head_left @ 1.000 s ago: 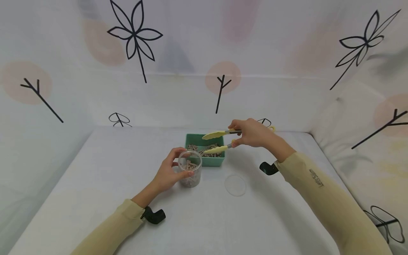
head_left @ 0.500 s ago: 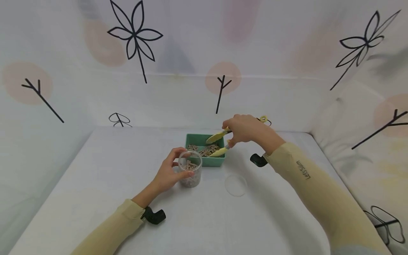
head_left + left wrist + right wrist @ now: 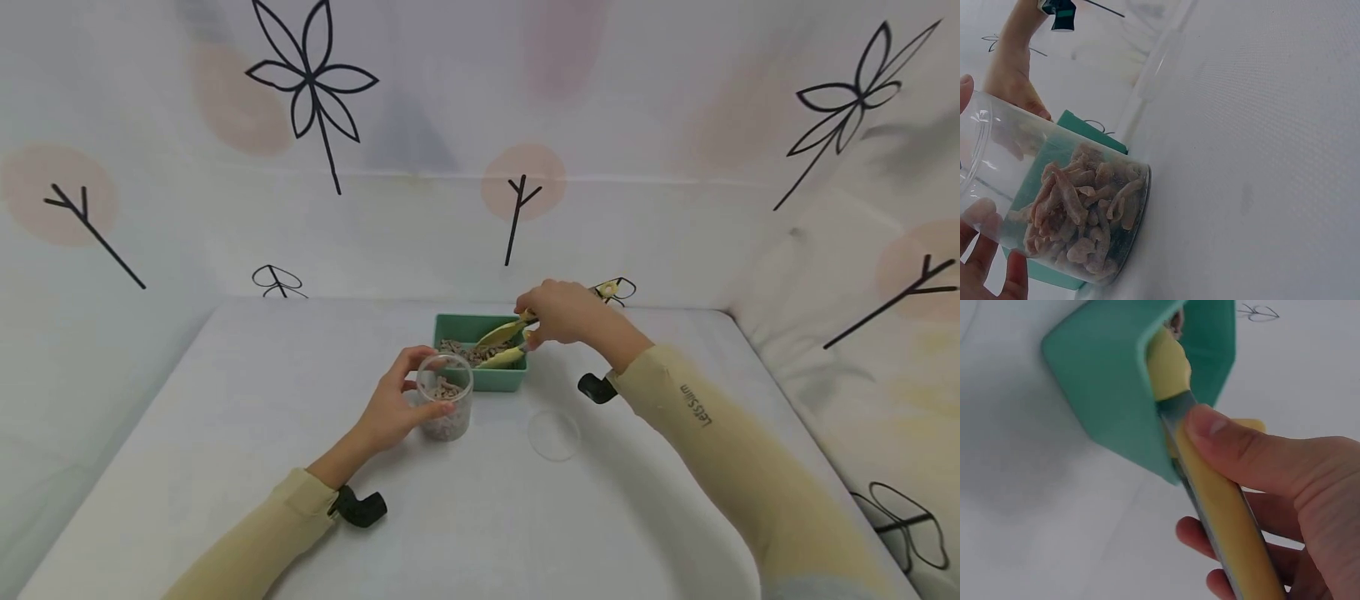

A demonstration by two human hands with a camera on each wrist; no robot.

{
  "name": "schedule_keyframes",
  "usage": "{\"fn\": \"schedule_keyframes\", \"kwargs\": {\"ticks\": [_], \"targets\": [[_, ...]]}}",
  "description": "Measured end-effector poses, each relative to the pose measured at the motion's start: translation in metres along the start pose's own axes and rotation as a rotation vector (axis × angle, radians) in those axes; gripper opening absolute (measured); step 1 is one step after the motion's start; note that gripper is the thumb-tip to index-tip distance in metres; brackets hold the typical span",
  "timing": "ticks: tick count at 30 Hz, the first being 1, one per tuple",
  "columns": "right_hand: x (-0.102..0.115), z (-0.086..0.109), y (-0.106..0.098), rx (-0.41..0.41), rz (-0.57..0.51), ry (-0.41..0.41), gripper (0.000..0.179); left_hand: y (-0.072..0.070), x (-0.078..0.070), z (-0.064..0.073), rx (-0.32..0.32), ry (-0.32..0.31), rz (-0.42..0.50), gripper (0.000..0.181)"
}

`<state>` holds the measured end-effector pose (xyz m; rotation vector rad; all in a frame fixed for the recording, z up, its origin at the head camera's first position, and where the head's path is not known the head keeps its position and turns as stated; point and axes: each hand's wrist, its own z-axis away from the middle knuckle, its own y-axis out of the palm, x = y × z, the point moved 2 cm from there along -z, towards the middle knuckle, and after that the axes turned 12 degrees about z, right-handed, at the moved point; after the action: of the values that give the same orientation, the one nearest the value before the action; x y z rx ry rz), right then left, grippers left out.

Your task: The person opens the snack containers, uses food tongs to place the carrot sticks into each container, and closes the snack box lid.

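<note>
My left hand (image 3: 396, 408) grips a clear round jar (image 3: 448, 421), which stands upright on the table just in front of a green rectangular box. Through its wall the left wrist view shows brown, wrinkled dried strips (image 3: 1082, 212) filling the lower part. With thumb and fingers my right hand (image 3: 573, 315) holds yellow-tipped tongs (image 3: 1222, 519). Their two tips (image 3: 501, 358) reach down into the green box (image 3: 498, 381), among more brown pieces (image 3: 453, 346). In the right wrist view, the box wall hides most of what lies between the tips.
A thin clear round lid (image 3: 555, 436) lies flat on the white table (image 3: 465, 517), right of the jar. A white cloth backdrop (image 3: 420, 233) with line-drawn plants rises behind the table. Each wrist carries a small black camera (image 3: 362, 507).
The right hand has moved left and lower, taking the tongs' tips deeper into the green box, and the tips have drawn closer together. The left hand and jar have stayed in place.
</note>
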<state>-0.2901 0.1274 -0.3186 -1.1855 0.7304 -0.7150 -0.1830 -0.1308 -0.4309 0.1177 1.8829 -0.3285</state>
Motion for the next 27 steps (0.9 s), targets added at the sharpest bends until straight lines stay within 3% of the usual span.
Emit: {"fn": "schedule_keyframes", "kwargs": {"ticks": [7,13,27], "targets": [[0.000,-0.004,0.019,-0.095,-0.021,0.010,0.050,0.001,0.001,0.000,0.005,0.003,0.001,0.076],[0.000,-0.003,0.022,-0.166,-0.048,-0.005,0.042,-0.001,0.000,0.001,0.001,0.014,-0.003,0.075],[-0.027,0.012,0.034,-0.280,-0.245,0.066,0.043,0.000,0.001,0.000,0.001,0.012,-0.004,0.076]]}}
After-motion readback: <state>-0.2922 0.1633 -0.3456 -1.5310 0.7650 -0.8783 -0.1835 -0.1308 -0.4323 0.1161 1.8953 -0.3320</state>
